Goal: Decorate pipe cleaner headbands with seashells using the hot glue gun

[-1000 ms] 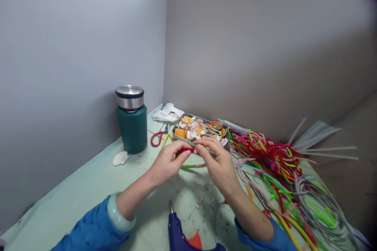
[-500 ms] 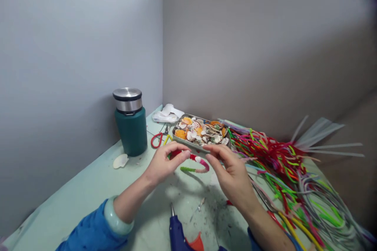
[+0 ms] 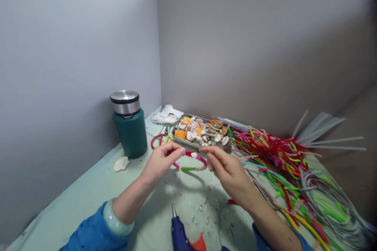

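Between its thumb and fingers my left hand pinches a bent pipe cleaner ring in red, pink and green. A small white shell sits on the red part of the ring. My right hand is just right of it, its index finger stretched towards the ring and its thumb apart and lower; nothing shows in its fingers. Whether that fingertip touches the ring, I cannot tell. Below the hands, a blue glue gun with an orange trigger points away from me.
A metal tin of shells stands behind the hands. Left of it are red-handled pliers, a green flask and a loose white shell. Many pipe cleaners and scissors lie at the right. Grey walls enclose the table.
My right hand has shifted slightly, its index finger stretching further left towards the ring. The ring has moved a little left with my left hand. The view has shifted slightly.
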Action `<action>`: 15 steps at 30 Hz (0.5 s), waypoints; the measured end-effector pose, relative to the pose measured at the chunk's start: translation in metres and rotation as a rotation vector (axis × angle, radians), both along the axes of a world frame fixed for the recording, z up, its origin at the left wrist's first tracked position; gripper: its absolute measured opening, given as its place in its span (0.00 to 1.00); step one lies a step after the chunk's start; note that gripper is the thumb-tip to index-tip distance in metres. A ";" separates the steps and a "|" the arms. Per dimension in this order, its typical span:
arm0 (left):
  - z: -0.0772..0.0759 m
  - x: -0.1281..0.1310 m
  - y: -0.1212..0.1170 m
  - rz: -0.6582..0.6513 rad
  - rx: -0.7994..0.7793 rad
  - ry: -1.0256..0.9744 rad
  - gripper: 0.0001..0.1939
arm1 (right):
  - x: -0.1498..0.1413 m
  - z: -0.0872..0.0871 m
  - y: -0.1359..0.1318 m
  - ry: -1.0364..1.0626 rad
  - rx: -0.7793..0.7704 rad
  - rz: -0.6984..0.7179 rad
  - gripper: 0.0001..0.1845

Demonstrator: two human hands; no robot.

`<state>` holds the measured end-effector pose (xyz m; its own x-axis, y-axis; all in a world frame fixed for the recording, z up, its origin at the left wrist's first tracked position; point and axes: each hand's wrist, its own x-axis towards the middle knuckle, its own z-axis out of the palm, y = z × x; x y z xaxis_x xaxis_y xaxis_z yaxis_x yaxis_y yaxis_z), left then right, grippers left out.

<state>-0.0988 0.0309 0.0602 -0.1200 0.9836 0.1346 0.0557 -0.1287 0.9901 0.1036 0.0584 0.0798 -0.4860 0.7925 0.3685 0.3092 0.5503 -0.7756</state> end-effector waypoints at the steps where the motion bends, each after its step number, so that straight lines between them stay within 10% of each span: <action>1: 0.000 -0.001 0.000 0.004 -0.001 -0.007 0.15 | 0.000 -0.001 0.001 -0.035 -0.013 -0.015 0.16; 15: -0.005 -0.005 0.002 -0.007 0.010 0.035 0.19 | 0.001 -0.010 0.017 -0.138 0.045 -0.124 0.15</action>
